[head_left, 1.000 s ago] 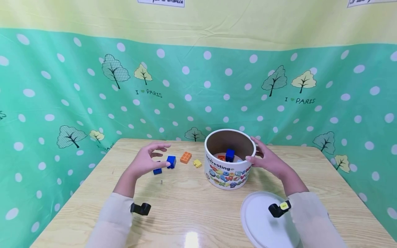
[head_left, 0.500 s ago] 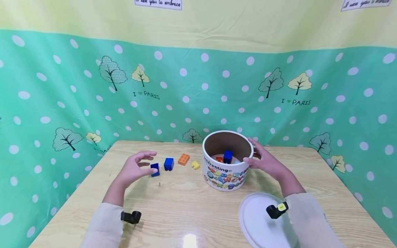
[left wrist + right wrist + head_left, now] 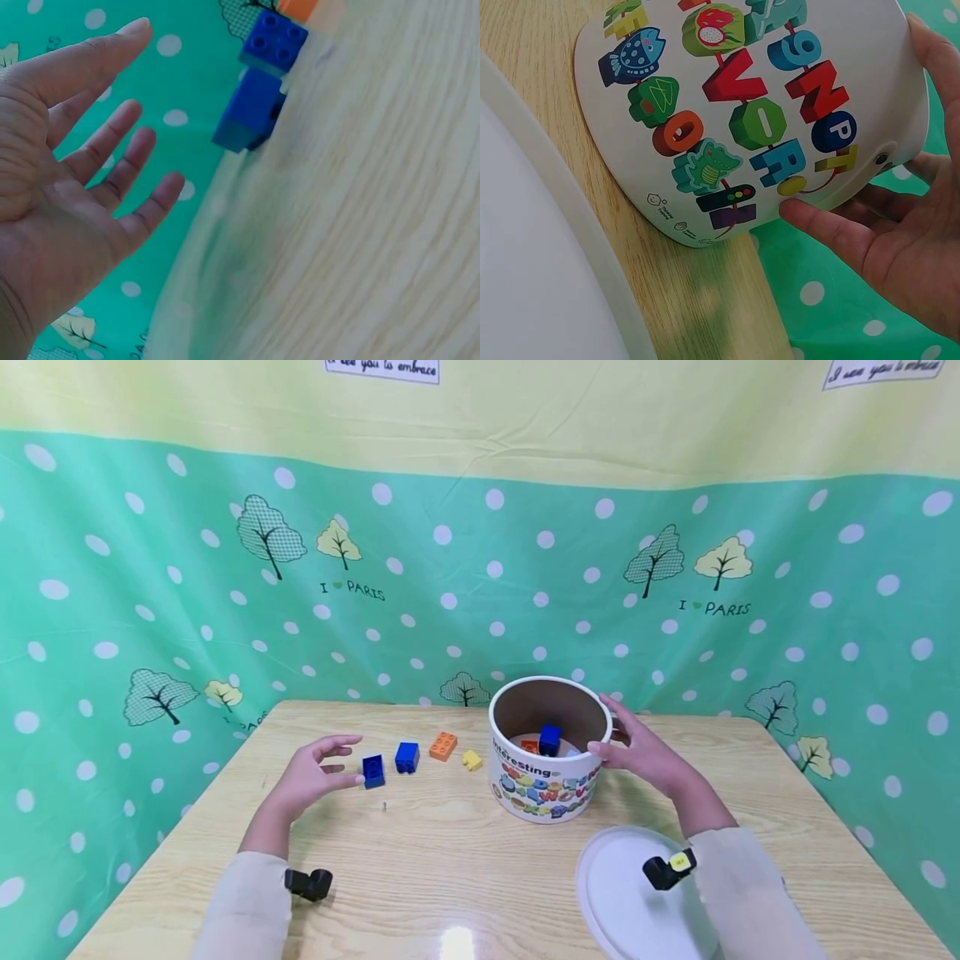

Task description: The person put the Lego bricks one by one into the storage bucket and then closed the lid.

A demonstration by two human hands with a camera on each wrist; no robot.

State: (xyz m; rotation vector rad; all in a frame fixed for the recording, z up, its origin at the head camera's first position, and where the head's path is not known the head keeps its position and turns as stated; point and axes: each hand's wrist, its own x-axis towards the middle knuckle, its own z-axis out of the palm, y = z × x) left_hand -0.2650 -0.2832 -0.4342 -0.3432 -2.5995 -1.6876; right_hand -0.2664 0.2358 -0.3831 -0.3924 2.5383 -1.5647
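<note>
My left hand hovers with fingers spread, holding nothing, just left of a blue toy brick lying hollow side up. A second blue brick lies on its side, its studs facing the left wrist camera. Farther right are an orange brick and a small yellow piece. My right hand holds the right side of a white printed bucket, thumb and fingers spread round its rim and wall. Inside the bucket sit a blue brick, an orange piece and something pale blue.
A round white lid lies flat on the wooden table, in front of the bucket and partly under my right sleeve. A tiny grey bit lies near the blue bricks. Behind the table hangs a green and yellow curtain.
My left hand has drawn back leftward from the blue bricks, leaving the nearest brick in full view. My right hand keeps its place at the bucket. The head view has shifted slightly.
</note>
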